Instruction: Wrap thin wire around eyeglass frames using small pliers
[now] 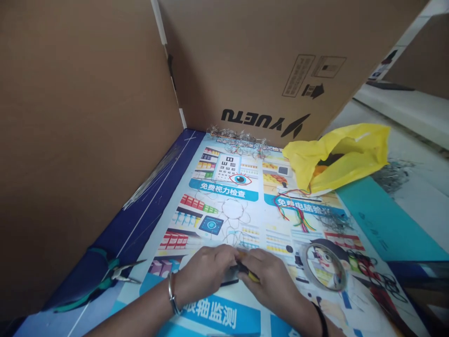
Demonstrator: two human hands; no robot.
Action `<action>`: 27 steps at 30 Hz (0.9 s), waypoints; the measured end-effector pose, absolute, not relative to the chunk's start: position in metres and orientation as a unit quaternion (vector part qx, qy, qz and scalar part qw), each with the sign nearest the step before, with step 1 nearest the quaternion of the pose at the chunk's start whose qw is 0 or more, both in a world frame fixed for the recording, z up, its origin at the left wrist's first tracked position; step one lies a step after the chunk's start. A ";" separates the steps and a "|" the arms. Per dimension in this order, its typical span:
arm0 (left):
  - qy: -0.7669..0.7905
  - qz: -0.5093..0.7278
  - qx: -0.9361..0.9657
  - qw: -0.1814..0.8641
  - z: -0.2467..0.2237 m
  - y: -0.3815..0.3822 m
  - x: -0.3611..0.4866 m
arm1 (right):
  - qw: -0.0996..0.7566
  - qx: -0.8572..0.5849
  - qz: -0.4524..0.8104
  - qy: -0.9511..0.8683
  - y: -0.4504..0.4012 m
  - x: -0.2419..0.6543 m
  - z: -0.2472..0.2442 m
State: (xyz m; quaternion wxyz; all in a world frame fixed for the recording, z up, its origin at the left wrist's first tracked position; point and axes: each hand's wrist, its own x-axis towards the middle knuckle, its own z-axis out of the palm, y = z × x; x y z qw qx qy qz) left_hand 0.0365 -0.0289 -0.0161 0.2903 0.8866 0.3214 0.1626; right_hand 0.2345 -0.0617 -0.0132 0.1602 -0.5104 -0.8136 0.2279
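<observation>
Around the back and left of the desk (115,234), cardboard (245,70) walls things in; a bump could tip it over. Can't tell if it's a whole box. Poster (224,313) on top is busy print, so fine bits could get lost against it. Yellow bag (351,172), back right, mouth open, something dark and something orange inside; contents unclear. Threads (303,220) lie by its near edge: one snag could drag bag or threads. Left hand (210,267) low centre, fingers bent in; can't tell what they pinch, it's hidden. Right hand (273,276) right up against it, fingers wrapped round the tool (253,277). Pliers (114,274) near left, jaws apart, tips pointing right; a sweep of the left arm (147,306) could catch them. Wire flower (233,210) just beyond the hands; a forward shove could bend it. Tape (310,281) flat, right of the right hand, only print showing through its ring. Tool: yellow and black handle, working end hidden between the hands. Loose grip there could nick the left fingers.
</observation>
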 end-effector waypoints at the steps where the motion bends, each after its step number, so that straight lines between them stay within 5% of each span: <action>1: 0.325 0.163 0.886 0.288 -0.017 -0.029 0.036 | 0.168 -0.510 0.216 -0.816 -0.062 0.234 -0.015; 15: 0.361 0.274 0.867 0.208 -0.018 -0.021 0.036 | 0.243 -0.511 0.062 -0.822 -0.067 0.227 -0.028; 27: 0.502 0.492 0.577 0.416 -0.013 -0.005 0.029 | 0.405 -0.611 0.156 -0.662 -0.047 0.249 -0.030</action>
